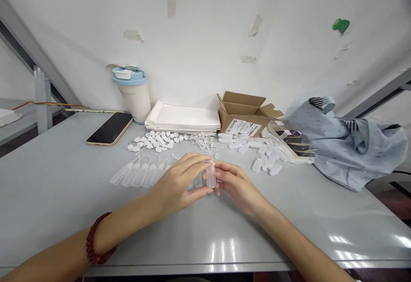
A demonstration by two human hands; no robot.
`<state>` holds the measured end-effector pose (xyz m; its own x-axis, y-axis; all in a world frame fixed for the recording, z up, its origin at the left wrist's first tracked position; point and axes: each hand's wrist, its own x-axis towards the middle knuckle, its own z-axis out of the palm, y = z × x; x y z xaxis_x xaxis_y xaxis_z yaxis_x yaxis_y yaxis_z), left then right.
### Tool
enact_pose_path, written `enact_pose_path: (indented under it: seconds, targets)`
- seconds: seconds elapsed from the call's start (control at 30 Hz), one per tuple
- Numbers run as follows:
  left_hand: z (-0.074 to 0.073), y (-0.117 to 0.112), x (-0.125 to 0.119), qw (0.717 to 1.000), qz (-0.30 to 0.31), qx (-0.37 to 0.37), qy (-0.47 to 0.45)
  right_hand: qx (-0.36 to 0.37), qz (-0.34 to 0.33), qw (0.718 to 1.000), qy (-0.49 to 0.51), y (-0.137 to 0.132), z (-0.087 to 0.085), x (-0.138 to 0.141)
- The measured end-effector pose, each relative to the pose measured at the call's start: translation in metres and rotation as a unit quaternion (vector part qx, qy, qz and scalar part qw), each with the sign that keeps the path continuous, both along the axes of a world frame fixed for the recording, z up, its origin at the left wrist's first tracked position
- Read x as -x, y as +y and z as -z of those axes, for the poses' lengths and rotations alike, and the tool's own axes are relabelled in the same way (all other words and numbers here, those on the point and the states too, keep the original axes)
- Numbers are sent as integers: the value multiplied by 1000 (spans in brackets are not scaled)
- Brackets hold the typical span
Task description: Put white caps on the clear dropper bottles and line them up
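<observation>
Right between our two hands we had one translucent container [211, 176], and both were closed on it. Its long axis ran up and down in our view, roughly from the near edge of the counter [289, 230] toward the wall; whether it stood upright or tilted, we could not tell. Our left hand [180, 177] spanned that length, fingers at the far end and thumb at the near one. Our right hand [236, 183] took the container's right side, though we could not see how its fingers met behind. Neither hand was clearly nearer, since both touched the piece.

Just left of it, by the gap under our left hand, we saw a second container [198, 180], also lengthwise. Farther left, partly hidden by that same hand, lay a row of corded containers [138, 175] side by side, the leftmost leaning at a slant.

Beyond our fingers, toward the wall, we had a tangle of white cords [204, 141], with small white caps [157, 141] scattered to its left. To the right were loose translucent pieces [265, 161], in front of an open cardboard box [242, 121]. Farthest right lay a pale blue cloth [356, 145].
</observation>
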<state>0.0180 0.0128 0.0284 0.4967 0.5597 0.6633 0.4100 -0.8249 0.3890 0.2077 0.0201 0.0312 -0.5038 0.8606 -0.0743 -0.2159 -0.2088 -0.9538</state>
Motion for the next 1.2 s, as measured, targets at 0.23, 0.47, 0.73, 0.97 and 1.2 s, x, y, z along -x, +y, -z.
enact_pose_path:
  seconds: [0.23, 0.47, 0.73, 0.97, 1.2]
  targets:
    - [7, 5, 2, 999, -4, 21, 33, -83, 38, 984, -151, 3, 3, 1]
    - [18, 8, 1, 993, -48, 78, 81, -163, 42, 941, -293, 4, 6, 4]
    - [24, 9, -1, 984, -88, 93, 123, -302, 94, 870, -378, 5, 19, 5]
    - [20, 6, -4, 979, -92, 107, 147, -308, 83, 863, -391, 5, 19, 4]
    - [20, 6, -5, 975, -96, 111, 164, -334, 79, 849, -403, 6, 19, 4]
